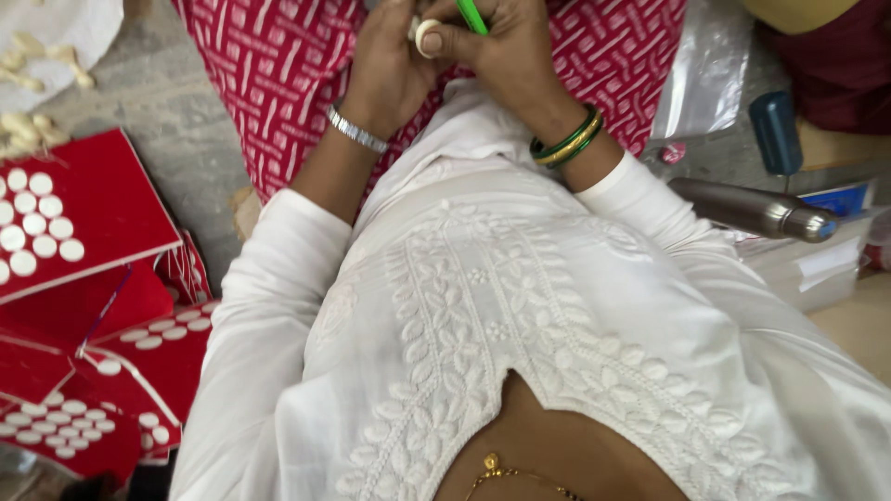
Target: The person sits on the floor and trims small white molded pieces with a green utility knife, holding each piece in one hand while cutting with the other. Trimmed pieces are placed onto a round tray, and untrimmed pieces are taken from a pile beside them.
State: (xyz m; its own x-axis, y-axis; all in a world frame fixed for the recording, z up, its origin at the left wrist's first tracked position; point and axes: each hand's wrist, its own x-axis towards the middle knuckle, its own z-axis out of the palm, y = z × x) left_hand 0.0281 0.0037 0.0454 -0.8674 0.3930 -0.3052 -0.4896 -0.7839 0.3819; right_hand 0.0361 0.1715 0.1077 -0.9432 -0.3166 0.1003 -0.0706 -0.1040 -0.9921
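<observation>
Small white disc (428, 37), round and flat, pinched in right hand (506, 51); left hand (390, 70) curled alongside

Grey stone floor (176, 102), red patterned cloth (278, 65) spread on it, red cards (102, 199) with white discs at one side, steel bottle (752, 209) at the other, clear bag (705, 74) near it

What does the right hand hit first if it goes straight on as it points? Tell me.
Probably the white disc already at the right hand's thumb tip, then the left hand right against it; depth is unclear.
</observation>
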